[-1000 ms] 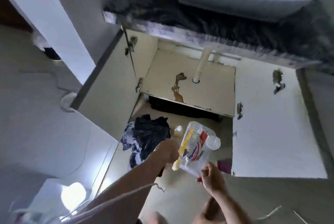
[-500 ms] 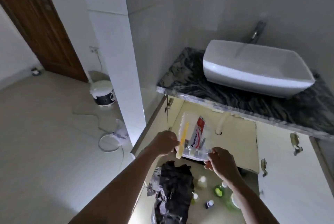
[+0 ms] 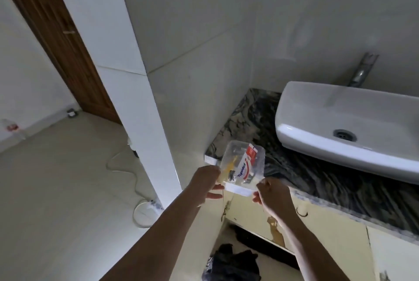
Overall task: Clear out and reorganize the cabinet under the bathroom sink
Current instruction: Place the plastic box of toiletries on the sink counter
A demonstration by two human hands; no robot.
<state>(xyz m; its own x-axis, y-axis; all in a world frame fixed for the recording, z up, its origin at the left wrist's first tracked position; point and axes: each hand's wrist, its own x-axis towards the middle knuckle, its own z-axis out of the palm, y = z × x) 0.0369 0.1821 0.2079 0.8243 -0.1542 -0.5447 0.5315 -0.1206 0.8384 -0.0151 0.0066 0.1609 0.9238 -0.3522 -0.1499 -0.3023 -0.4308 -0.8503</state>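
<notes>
A clear plastic container (image 3: 243, 162) with a red-and-white toothpaste tube (image 3: 246, 166) and a yellow toothbrush (image 3: 229, 166) inside is at the left front corner of the dark marble countertop (image 3: 317, 181). My left hand (image 3: 205, 182) grips its left near edge. Its right near corner is pinched by my right hand (image 3: 271, 194). Whether the container rests on the counter or hovers just above it is unclear. Below, the cream cabinet (image 3: 335, 231) under the sink stands open, its stained floor panel visible.
A white basin (image 3: 349, 126) with a chrome tap (image 3: 362, 70) sits on the counter's right. A black bag (image 3: 233, 265) lies on the floor before the cabinet. A white tiled pillar (image 3: 127, 90), a brown door (image 3: 56, 38) and a white cable (image 3: 136, 185) are at left.
Both hands have lifted the container from floor level in front of the cabinet up to the countertop's left corner, and my view has risen with it.
</notes>
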